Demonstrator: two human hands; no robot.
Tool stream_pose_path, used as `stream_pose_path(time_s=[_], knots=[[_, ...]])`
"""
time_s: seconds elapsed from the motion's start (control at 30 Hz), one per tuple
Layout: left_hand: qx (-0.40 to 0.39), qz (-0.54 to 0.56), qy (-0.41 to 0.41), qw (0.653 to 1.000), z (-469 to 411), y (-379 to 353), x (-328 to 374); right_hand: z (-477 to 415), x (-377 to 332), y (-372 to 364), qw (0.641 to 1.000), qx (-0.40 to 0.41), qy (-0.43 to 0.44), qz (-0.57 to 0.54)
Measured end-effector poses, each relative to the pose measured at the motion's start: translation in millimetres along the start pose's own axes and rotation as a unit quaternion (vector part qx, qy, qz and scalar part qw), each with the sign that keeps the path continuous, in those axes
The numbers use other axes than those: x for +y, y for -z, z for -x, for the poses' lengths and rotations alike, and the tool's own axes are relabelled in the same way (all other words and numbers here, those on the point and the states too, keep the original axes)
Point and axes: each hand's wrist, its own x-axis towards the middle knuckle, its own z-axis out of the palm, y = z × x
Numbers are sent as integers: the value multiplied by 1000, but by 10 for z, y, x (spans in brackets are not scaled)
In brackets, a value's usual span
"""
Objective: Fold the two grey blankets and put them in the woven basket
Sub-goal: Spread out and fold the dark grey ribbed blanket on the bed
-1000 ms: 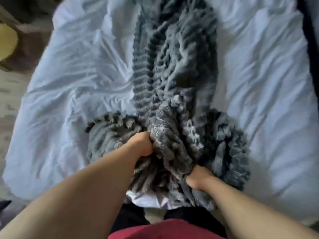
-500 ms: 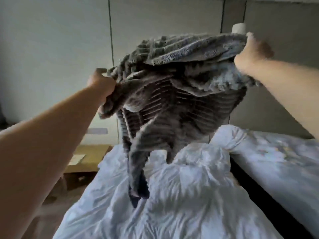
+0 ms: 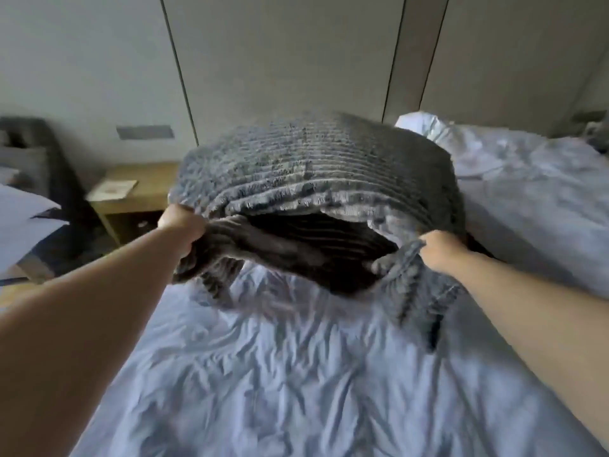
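Note:
A grey ribbed blanket billows in the air above the bed, arched like a dome with its dark underside showing. My left hand grips its near left edge. My right hand grips the near right edge, where a loose corner hangs down toward the sheet. Both arms reach forward over the bed. The woven basket and a second grey blanket are out of view.
The bed carries a crumpled pale blue sheet. A second bed with white bedding lies to the right. A wooden nightstand with a paper on it stands at the left, in front of a panelled wall.
The blanket was bunched on the bed, then flung up high. Now both hands have come down to mid height and the blanket billows out flat over the bed.

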Motion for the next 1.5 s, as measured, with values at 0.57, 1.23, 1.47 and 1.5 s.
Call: stream_pose_path(time_s=[0.57, 1.23, 1.47, 1.5], knots=[[-281, 146, 214, 924, 1601, -166, -1113, 924, -436, -823, 971, -155, 19, -181], [-539, -434, 31, 721, 2284, 499, -2135, 2945, -102, -1552, 865, -443, 32, 233], [-440, -121, -229, 860, 2808, 360, -1598, 3205, -611, -1282, 985, -113, 125, 23], [-470, -119, -255, 837, 2981, 330, -1499, 3280, -730, -1276, 981, -111, 158, -11]])
